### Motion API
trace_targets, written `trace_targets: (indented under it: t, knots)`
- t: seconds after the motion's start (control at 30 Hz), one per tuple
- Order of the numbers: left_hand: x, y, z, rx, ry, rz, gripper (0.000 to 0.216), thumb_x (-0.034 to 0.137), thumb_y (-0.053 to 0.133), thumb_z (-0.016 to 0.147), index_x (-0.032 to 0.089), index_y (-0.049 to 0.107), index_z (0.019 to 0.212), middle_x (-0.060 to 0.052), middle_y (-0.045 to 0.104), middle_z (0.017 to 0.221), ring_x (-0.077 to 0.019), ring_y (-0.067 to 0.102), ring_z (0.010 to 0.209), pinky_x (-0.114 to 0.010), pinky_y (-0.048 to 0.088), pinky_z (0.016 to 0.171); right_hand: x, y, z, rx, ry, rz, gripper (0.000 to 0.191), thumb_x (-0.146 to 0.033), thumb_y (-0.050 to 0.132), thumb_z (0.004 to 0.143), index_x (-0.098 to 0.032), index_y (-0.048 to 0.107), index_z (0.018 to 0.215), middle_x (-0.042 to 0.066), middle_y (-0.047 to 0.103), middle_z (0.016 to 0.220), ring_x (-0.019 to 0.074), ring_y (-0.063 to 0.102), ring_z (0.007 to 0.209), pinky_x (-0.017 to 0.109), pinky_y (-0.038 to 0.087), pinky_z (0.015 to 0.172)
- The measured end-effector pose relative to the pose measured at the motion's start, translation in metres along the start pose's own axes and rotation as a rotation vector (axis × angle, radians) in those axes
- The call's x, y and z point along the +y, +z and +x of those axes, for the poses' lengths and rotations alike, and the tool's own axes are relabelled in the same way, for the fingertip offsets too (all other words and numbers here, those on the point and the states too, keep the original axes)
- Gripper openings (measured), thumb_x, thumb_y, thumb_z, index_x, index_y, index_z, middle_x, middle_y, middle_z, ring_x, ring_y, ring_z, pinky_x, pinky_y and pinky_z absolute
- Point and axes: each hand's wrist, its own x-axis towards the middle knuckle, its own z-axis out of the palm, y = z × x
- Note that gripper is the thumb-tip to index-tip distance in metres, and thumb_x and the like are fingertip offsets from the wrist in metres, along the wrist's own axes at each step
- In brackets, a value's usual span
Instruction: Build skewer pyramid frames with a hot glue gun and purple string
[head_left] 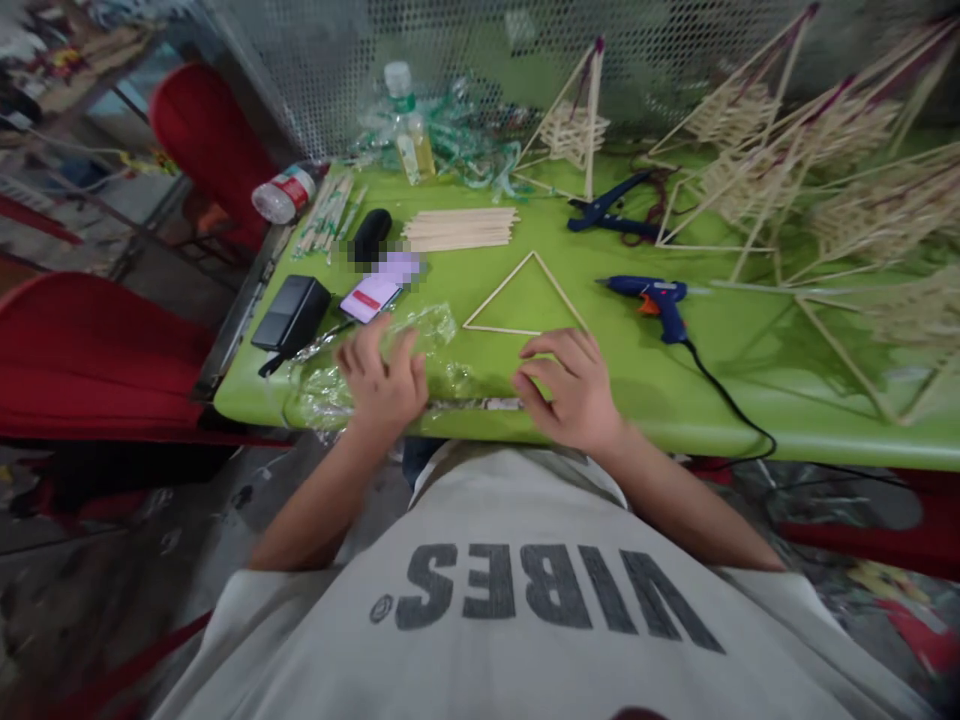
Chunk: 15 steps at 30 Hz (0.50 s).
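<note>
My left hand [382,385] hovers over crumpled clear plastic wrap [442,325] near the table's front edge, fingers spread and slightly blurred. To its right, my right hand [571,390] has curled fingers with a gap between thumb and forefinger; I see nothing in it. A triangle of thin wooden sticks [499,290] lies flat just beyond my right hand, which hides part of its near side. A narrow printed strip [480,404] lies along the table edge between my hands. Farther right rests a blue glue gun [660,295] with an orange trigger.
A bundle of sticks [461,228], a lit phone [379,288], a black box-shaped device [292,312] and dark blue cutters [611,208] lie on the green table [480,365]. Several stick pyramids [780,170] crowd the right. A bottle [411,130] stands behind.
</note>
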Motion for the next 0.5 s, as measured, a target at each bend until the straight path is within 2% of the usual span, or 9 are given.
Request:
trace_targets:
  t: [0.03,0.13,0.23,0.33,0.4,0.5]
  knots:
    - [-0.003,0.009,0.001,-0.049,0.032,-0.001,0.051,0.046,0.048,0.114,0.019,0.067,0.153,-0.023,0.052,0.173,-0.0447,0.053,0.160,-0.072,0.038,0.137,0.002,-0.004,-0.006,0.014,0.003,-0.011,0.009,-0.019,0.071,0.105,-0.024,0.065,0.099,0.009,0.078,0.112,0.0258,0.068,0.102,0.045,0.050,0.088]
    - [-0.014,0.020,0.004,-0.025,0.068,0.066,0.050,0.047,0.055,0.113,0.017,0.071,0.150,-0.027,0.054,0.170,-0.0473,0.054,0.155,-0.073,0.040,0.131,0.006,-0.008,-0.021,0.023,-0.001,-0.070,0.011,-0.018,0.072,0.104,-0.024,0.064,0.099,0.008,0.079,0.108,0.0242,0.067,0.099,0.043,0.050,0.088]
    - [-0.027,0.018,0.003,0.029,0.147,0.133,0.046,0.046,0.064,0.111,0.017,0.074,0.144,-0.029,0.057,0.162,-0.0463,0.058,0.145,-0.070,0.046,0.124,0.011,-0.008,-0.031,0.019,0.008,-0.131,0.012,-0.018,0.075,0.103,-0.023,0.065,0.098,0.007,0.080,0.105,0.0228,0.069,0.095,0.042,0.051,0.086]
    - [-0.039,0.012,0.000,0.072,0.164,0.188,0.042,0.045,0.070,0.109,0.017,0.076,0.140,-0.029,0.060,0.157,-0.0464,0.058,0.143,-0.069,0.046,0.123,0.018,-0.017,-0.034,0.037,0.032,-0.141,0.014,-0.018,0.077,0.101,-0.023,0.066,0.097,0.006,0.081,0.099,0.0230,0.072,0.090,0.043,0.053,0.081]
    - [-0.046,0.009,-0.001,0.062,0.166,0.201,0.040,0.045,0.070,0.109,0.018,0.077,0.138,-0.028,0.062,0.158,-0.0455,0.061,0.143,-0.068,0.046,0.123,0.022,-0.033,-0.035,0.082,0.041,-0.129,0.016,-0.017,0.078,0.100,-0.025,0.065,0.095,0.005,0.080,0.090,0.0220,0.072,0.080,0.043,0.054,0.072]
    - [-0.051,0.006,0.002,-0.023,0.170,0.164,0.033,0.041,0.063,0.113,0.020,0.078,0.133,-0.023,0.068,0.158,-0.0405,0.067,0.138,-0.063,0.046,0.121,0.019,-0.074,-0.034,0.196,0.085,-0.117,0.025,-0.022,0.077,0.104,-0.027,0.063,0.084,0.004,0.074,0.075,0.0174,0.066,0.063,0.039,0.053,0.059]
